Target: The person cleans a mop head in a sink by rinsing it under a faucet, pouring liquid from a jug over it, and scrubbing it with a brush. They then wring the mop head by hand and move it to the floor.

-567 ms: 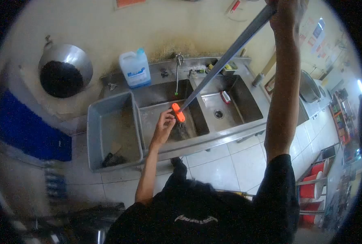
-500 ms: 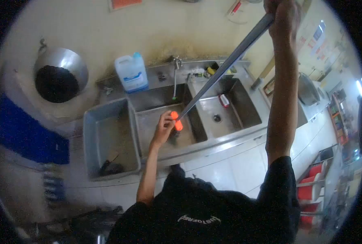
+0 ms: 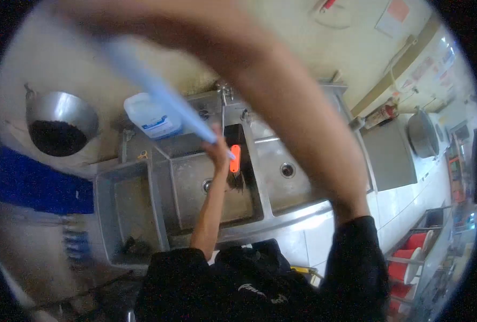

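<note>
A broom (image 3: 235, 159) with an orange head, dark bristles and a long grey-blue handle slants over the double sink (image 3: 268, 188). Its head hangs bristles down above the left basin. My left hand (image 3: 217, 147) is closed around the handle just beside the orange head. My right hand (image 3: 83, 20), smeared by motion at the upper left, is closed at the handle's upper end. My right forearm crosses the view and hides part of the right basin.
A white jug (image 3: 150, 115) with blue liquid stands behind the left basin, near the faucet (image 3: 224, 91). A grey tub (image 3: 158, 214) adjoins the sink at left. Farther left is a metal pan (image 3: 61, 110) with dark contents. Red-and-white chairs (image 3: 410, 263) stand at lower right.
My right hand has swung from upper right to upper left, tilting the broom handle the other way. The orange head has turned more upright. The view has shifted slightly.
</note>
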Action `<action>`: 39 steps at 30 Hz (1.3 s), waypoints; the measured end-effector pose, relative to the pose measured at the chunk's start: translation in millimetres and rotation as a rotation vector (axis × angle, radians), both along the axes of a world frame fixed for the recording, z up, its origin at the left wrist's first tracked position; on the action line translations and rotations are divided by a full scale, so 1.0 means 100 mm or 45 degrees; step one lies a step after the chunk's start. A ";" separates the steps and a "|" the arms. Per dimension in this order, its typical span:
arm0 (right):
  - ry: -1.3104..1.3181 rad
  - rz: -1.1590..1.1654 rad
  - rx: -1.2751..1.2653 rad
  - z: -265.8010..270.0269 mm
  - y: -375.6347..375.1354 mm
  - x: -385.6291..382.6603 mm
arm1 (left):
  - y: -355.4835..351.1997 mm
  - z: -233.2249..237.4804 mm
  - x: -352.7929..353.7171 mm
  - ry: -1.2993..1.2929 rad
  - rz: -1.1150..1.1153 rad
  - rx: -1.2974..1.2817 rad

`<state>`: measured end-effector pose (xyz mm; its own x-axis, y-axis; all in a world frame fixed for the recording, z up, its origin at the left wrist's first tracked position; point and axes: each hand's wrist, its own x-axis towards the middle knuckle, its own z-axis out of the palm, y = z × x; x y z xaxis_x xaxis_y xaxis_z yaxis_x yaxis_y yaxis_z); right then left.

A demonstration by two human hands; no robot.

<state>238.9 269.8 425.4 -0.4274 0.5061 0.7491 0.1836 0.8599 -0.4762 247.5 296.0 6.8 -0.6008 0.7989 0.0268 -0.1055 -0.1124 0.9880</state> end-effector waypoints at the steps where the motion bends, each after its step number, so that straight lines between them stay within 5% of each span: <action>1: 0.052 0.038 0.050 -0.11 0.15 -0.06 | 0.07 -0.19 -0.16 -0.124 0.088 -0.063; 3: 0.140 0.038 0.282 -0.53 0.34 0.11 | 0.16 -0.59 -0.53 -0.601 0.215 0.140; 5: 0.102 -0.029 0.605 -1.15 0.77 0.66 | -0.19 -1.32 -0.94 -0.605 0.282 0.129; 8: -0.141 -0.143 -0.591 -2.35 1.52 1.60 | -0.86 -1.86 -1.06 -0.763 0.541 -0.050; 9: -0.133 -0.394 -0.801 -2.96 1.85 1.80 | -1.12 -2.71 -1.40 -0.894 0.428 -0.012; 10: -0.273 -0.592 -0.899 -3.54 2.08 1.96 | -1.35 -3.07 -1.41 -0.884 0.427 0.118; 11: -0.346 -0.702 -1.034 -4.06 2.24 1.96 | -1.70 -3.64 -1.75 -1.092 0.331 -0.095; 13: -0.204 -0.654 -0.953 -4.36 2.08 1.75 | -2.05 -2.95 -1.39 -0.894 0.546 -0.269; 15: -0.125 -0.623 -0.911 -4.71 2.31 1.75 | -2.17 -2.96 -1.19 -0.855 0.432 -0.444; 17: -0.175 -0.911 -0.790 -4.72 2.64 1.53 | -2.37 -2.87 -1.14 -0.837 0.334 -0.627; 21: -0.707 -0.937 -0.817 -4.55 3.05 1.28 | -2.70 -2.51 -1.00 -0.877 0.275 -0.705; 28: -1.021 -1.002 -0.644 -4.72 3.39 1.02 | -2.78 -1.88 -1.04 -0.697 0.163 -0.801; 30: -1.031 -1.025 -0.626 -4.82 3.50 0.95 | -2.75 -1.90 -1.15 -0.344 -0.519 -1.302; 31: -1.033 -1.024 -0.637 -4.90 3.57 0.97 | -2.64 -1.84 -1.07 0.183 -0.683 -1.209; 32: -1.153 -0.910 -0.317 -4.96 3.62 1.02 | -2.45 -1.86 -0.99 0.709 -0.833 -1.076; 34: -1.257 -0.794 0.001 -4.86 3.50 1.01 | -1.70 -1.95 -1.19 1.035 -0.766 -0.877; 36: -1.320 -0.951 -0.449 -4.54 3.22 0.99 | -1.25 -2.37 -1.34 1.465 -0.709 -1.081; 39: -0.785 -1.332 -0.111 -5.13 2.67 1.07 | -1.15 -3.41 -1.78 1.747 -1.001 -1.430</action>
